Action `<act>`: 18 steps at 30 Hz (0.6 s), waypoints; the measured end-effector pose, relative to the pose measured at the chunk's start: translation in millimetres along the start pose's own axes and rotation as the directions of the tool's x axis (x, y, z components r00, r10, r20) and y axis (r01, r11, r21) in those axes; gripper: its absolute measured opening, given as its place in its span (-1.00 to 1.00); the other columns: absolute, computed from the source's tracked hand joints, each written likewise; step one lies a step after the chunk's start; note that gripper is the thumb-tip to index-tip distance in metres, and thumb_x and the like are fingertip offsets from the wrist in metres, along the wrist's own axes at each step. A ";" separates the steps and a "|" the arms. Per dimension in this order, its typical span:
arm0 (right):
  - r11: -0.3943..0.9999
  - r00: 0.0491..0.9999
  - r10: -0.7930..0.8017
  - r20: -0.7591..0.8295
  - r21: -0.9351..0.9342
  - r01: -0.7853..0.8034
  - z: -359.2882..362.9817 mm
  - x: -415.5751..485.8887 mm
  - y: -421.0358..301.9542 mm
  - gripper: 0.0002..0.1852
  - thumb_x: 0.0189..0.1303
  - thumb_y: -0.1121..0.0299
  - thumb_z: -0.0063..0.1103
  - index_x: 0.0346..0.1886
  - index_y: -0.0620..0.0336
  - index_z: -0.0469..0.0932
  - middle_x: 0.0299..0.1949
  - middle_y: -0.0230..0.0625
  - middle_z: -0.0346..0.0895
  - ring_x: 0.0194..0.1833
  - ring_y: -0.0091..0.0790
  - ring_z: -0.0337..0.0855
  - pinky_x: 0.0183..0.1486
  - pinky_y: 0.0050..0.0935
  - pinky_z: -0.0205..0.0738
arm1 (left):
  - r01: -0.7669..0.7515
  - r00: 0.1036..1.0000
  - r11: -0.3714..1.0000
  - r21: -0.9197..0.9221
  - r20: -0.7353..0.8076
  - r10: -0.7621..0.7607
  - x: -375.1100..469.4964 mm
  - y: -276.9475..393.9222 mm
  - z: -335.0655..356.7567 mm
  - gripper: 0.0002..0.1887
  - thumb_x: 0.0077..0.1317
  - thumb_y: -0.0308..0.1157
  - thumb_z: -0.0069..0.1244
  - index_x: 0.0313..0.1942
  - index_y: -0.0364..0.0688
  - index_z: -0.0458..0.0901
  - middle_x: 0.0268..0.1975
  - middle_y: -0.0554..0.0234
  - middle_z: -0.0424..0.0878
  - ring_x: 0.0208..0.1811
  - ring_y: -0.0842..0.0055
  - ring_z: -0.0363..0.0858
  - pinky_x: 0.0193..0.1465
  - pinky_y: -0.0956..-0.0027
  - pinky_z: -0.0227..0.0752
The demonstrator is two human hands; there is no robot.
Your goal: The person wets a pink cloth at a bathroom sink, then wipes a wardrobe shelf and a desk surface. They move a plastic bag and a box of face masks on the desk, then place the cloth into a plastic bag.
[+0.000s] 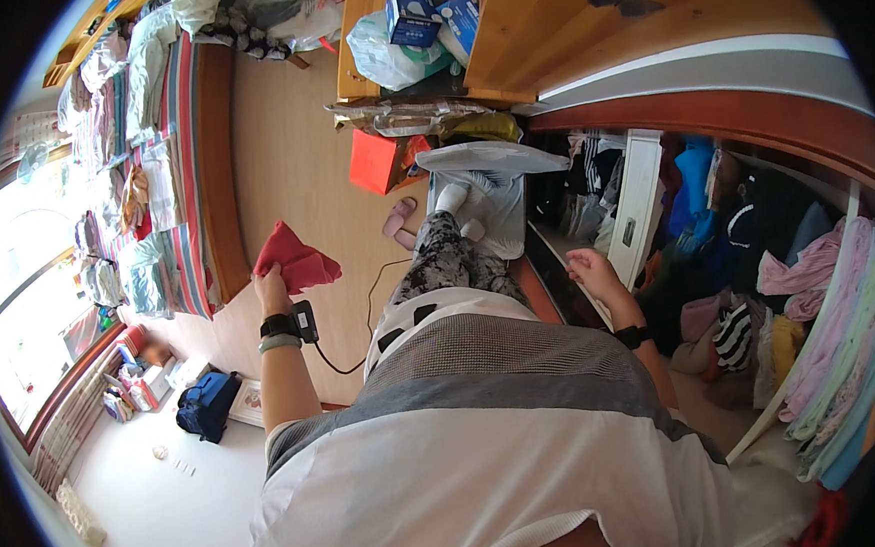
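My left hand (271,287) pinches a folded red cloth (295,261) by its lower left edge, holding it out over the floor. A dark band with a small black cabled device (304,321) is on that wrist. My right hand (597,275) is raised beside the wardrobe's white drawer front (635,209), its fingers loosely curled and nothing visible in them. My white-socked feet (452,197) rest on a chair (506,224) with a pale, leaf-patterned cover.
The wardrobe holds piled clothes (756,201) and hanging garments (825,340) at right. Folded clothes in stacks (153,264) lie on a striped bed (189,176) at left. Pink slippers (400,219), an orange-red box (376,161) and a cable (370,308) are on the floor. A blue backpack (209,404) sits lower left.
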State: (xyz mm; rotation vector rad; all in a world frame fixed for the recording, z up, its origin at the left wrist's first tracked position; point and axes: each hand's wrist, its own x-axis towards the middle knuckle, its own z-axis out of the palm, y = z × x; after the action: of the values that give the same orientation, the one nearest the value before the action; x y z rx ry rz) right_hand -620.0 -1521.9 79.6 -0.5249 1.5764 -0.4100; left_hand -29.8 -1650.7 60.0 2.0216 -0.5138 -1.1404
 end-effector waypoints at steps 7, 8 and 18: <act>0.997 0.999 0.034 -0.004 -0.076 -0.034 -5.1 17.2 20.5 -0.73 0.29 0.39 0.05 0.00 0.31 0.47 -0.30 -0.29 0.57 -0.35 -0.52 0.54 -0.27 -0.55 0.47 | 0.089 0.991 0.995 0.042 -0.107 -0.084 -31.1 -36.2 -51.7 -0.74 0.27 -0.44 -0.07 -0.04 -0.29 0.48 -0.21 0.11 0.60 -0.34 0.37 0.62 -0.45 0.34 0.55; 0.996 0.999 0.032 0.001 -0.087 -0.032 -6.2 19.4 23.3 -0.73 0.30 0.38 0.04 0.00 0.30 0.47 -0.31 -0.29 0.57 -0.37 -0.52 0.54 -0.28 -0.55 0.46 | 0.089 0.990 0.995 0.040 -0.116 -0.084 -34.9 -40.6 -57.3 -0.74 0.27 -0.43 -0.07 -0.04 -0.29 0.48 -0.21 0.11 0.60 -0.35 0.36 0.63 -0.49 0.34 0.54; 0.996 0.997 0.069 -0.043 -0.062 -0.072 -13.3 44.2 44.5 -0.73 0.37 0.32 -0.04 0.03 0.22 0.47 -0.30 -0.35 0.58 -0.36 -0.56 0.56 -0.32 -0.60 0.45 | 0.013 0.984 0.994 0.110 -0.181 0.007 -63.4 -43.0 -71.4 -0.79 0.28 -0.43 -0.09 -0.10 -0.27 0.51 -0.27 0.15 0.61 -0.42 0.41 0.62 -0.55 0.38 0.53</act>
State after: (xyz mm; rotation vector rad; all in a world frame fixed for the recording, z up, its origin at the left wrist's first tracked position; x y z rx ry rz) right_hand -638.4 -1510.6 19.2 -0.5105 1.6467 -0.3200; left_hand -2.8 -1552.8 85.3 2.1970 -0.4914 -0.9357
